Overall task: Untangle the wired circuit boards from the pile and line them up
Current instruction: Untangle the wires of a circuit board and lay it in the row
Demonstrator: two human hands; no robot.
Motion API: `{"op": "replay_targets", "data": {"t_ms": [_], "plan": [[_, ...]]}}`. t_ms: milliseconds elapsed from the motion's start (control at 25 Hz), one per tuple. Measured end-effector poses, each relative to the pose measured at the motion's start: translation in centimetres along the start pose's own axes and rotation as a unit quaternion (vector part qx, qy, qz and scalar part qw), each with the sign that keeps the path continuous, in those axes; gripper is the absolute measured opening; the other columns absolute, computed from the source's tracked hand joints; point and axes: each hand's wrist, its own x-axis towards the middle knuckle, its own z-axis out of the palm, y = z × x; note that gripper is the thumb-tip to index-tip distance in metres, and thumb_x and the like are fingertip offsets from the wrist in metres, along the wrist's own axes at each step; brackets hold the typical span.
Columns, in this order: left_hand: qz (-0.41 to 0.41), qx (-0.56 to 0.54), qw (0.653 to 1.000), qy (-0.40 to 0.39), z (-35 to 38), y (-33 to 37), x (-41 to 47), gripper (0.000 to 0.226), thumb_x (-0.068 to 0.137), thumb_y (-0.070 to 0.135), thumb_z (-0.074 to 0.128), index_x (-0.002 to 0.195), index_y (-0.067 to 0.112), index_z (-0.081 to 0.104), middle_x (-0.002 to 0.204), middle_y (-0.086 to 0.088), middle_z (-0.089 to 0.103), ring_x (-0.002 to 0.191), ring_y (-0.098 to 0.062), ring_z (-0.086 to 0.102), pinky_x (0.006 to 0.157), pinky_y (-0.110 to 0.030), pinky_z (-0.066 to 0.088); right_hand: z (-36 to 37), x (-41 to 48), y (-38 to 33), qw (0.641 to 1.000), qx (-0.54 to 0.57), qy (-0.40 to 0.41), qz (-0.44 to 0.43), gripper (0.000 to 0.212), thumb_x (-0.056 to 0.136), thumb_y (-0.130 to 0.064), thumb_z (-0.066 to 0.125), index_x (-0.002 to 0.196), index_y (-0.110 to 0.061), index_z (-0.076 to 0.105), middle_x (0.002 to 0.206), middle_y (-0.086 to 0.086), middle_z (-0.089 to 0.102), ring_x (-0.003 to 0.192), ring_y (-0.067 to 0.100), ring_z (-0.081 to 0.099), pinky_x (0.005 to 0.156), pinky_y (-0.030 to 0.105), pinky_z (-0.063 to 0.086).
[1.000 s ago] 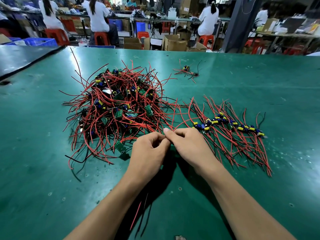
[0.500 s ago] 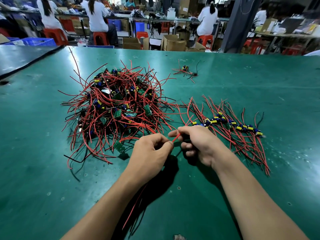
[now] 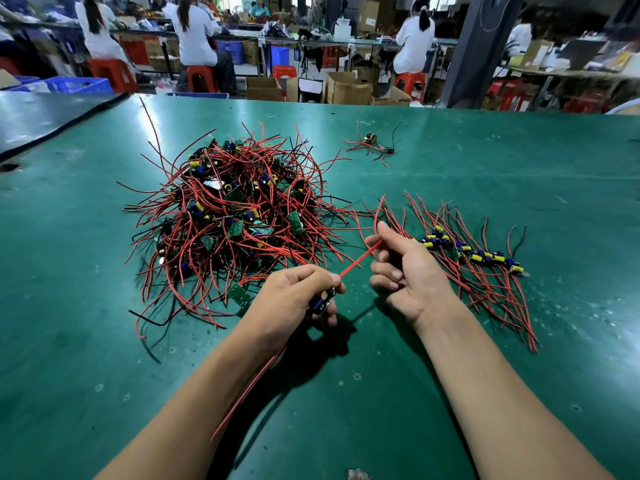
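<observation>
**A:** Where was the board being worked on?

**B:** A small circuit board sat in the left hand. The fingers were curled round it, and its blue and yellow parts showed between them. It was held just in front of the pile.

**A:** And the other hand?

**B:** The right hand pinched a red wire between thumb and forefinger. That wire ran straight across from the left hand's fingertips. The remaining three fingers were loosely bent and held nothing. A second red lead trailed down under the left forearm.

**A:** What about the rest of the boards?

**B:** The pile lay to the left on the green table, a tangle of red and black wires with green boards poking out. To the right, just beyond the right hand, a row of boards lay side by side with their wires fanned toward the near edge. One stray board lay far back, well apart from both.

**A:** And behind the table?

**B:** People in white tops sat on red stools at benches, with cardboard boxes on the floor.
</observation>
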Motion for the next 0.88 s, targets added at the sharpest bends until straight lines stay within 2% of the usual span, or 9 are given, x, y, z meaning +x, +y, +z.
{"op": "replay_targets", "data": {"t_ms": [120,240,320,400,480,560,640,760,880], "plan": [[0.005,0.011,1.0,-0.017,0.0,0.0,-0.1,0.022,0.091,0.008,0.06,0.071,0.007,0.069,0.057,-0.011,0.058,0.048,-0.021,0.054,0.055,-0.028,0.046,-0.2,-0.1,-0.5,0.992,0.096,-0.011,0.084,0.047,0.099,-0.026,0.058,0.054,-0.011,0.056,0.05,-0.006,0.031,0.029,0.003,0.019,0.027,0.015,0.014],[0.009,0.017,1.0,-0.025,0.0,0.0,-0.2,0.025,0.091,0.007,0.06,0.068,0.01,0.071,0.065,-0.017,0.058,0.049,-0.022,0.054,0.056,-0.029,0.046,-0.5,-0.6,-0.8,0.979,0.128,-0.07,0.14,0.039,0.088,-0.021,0.061,0.051,-0.012,0.053,0.049,-0.007,0.03,0.027,0.005,0.021,0.028,0.015,0.012],[0.01,0.01,1.0,-0.022,0.0,0.0,-0.2,0.026,0.09,0.006,0.061,0.067,0.011,0.072,0.071,-0.021,0.057,0.05,-0.022,0.053,0.055,-0.028,0.048,-0.6,-0.8,-1.0,0.975,0.136,-0.09,0.148,0.035,0.086,-0.021,0.061,0.053,-0.011,0.054,0.051,-0.007,0.034,0.028,0.005,0.024,0.029,0.014,0.013],[0.01,0.003,1.0,-0.015,-0.3,-0.1,-0.2,0.026,0.09,0.006,0.061,0.067,0.011,0.073,0.075,-0.023,0.057,0.05,-0.022,0.053,0.056,-0.03,0.047,-0.8,-0.8,-1.2,0.975,0.141,-0.086,0.146,0.041,0.093,-0.024,0.057,0.054,-0.011,0.054,0.052,-0.006,0.035,0.028,0.004,0.025,0.029,0.014,0.014],[0.009,0.0,1.0,-0.011,-0.3,-0.1,-0.1,0.025,0.09,0.007,0.062,0.068,0.01,0.073,0.076,-0.024,0.057,0.05,-0.022,0.053,0.059,-0.031,0.045,-0.9,-0.7,-1.2,0.976,0.141,-0.088,0.144,0.041,0.092,-0.023,0.055,0.052,-0.012,0.052,0.05,-0.006,0.036,0.029,0.004,0.02,0.029,0.015,0.014],[0.009,0.003,1.0,-0.007,-0.3,-0.2,0.0,0.023,0.09,0.007,0.062,0.069,0.008,0.072,0.069,-0.021,0.058,0.049,-0.022,0.054,0.056,-0.03,0.046,-0.8,-0.7,-1.1,0.974,0.139,-0.099,0.148,0.04,0.087,-0.021,0.056,0.049,-0.013,0.05,0.048,-0.006,0.035,0.032,0.005,0.012,0.029,0.015,0.013],[0.008,0.005,1.0,-0.001,-0.2,-0.2,0.0,0.019,0.09,0.006,0.062,0.073,0.003,0.071,0.06,-0.014,0.058,0.048,-0.021,0.055,0.052,-0.027,0.049,-0.8,-0.6,-1.0,0.977,0.132,-0.091,0.143,0.047,0.093,-0.029,0.057,0.049,-0.011,0.055,0.049,-0.006,0.035,0.029,0.004,0.016,0.028,0.013,0.013],[0.001,-0.005,1.0,0.013,-0.2,-0.1,-0.2,0.019,0.094,0.013,0.06,0.086,-0.002,0.07,0.06,-0.012,0.061,0.052,-0.021,0.059,0.054,-0.025,0.051,-0.8,-0.6,-0.9,0.991,0.068,-0.06,0.1,0.059,0.093,-0.06,0.054,0.073,-0.007,0.072,0.06,-0.003,0.044,0.031,0.002,0.024,0.028,0.012,0.018],[-0.015,-0.035,0.999,0.033,0.1,0.0,-0.1,0.029,0.098,0.024,0.055,0.098,-0.001,0.069,0.07,-0.014,0.068,0.061,-0.023,0.067,0.06,-0.026,0.056,-0.7,-0.6,-0.4,0.997,-0.038,-0.036,0.056,0.077,0.08,-0.077,0.055,0.099,-0.004,0.073,0.067,-0.001,0.05,0.039,0.003,0.029,0.031,0.015,0.023]]}}
